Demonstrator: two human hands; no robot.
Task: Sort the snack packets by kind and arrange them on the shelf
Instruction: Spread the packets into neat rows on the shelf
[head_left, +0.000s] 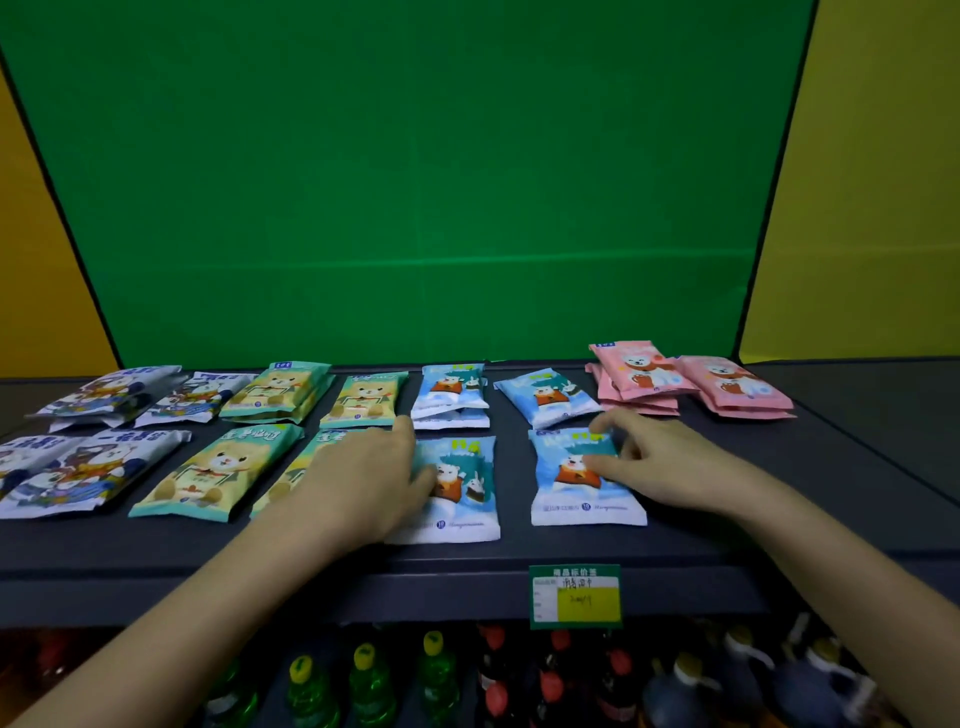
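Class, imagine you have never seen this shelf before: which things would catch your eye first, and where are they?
First the huge green backdrop filling the upper half behind the shelf. Then the colour-sorted snack packets: white-blue ones far left, teal bear ones next, light blue ones centre, pink ones back right. Finally the left hand and right hand, each resting on a light blue packet at the front.

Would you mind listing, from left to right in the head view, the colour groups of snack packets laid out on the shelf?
White-and-navy packets → green-and-yellow packets → light blue packets, two of them under the left hand and right hand → pink packets.
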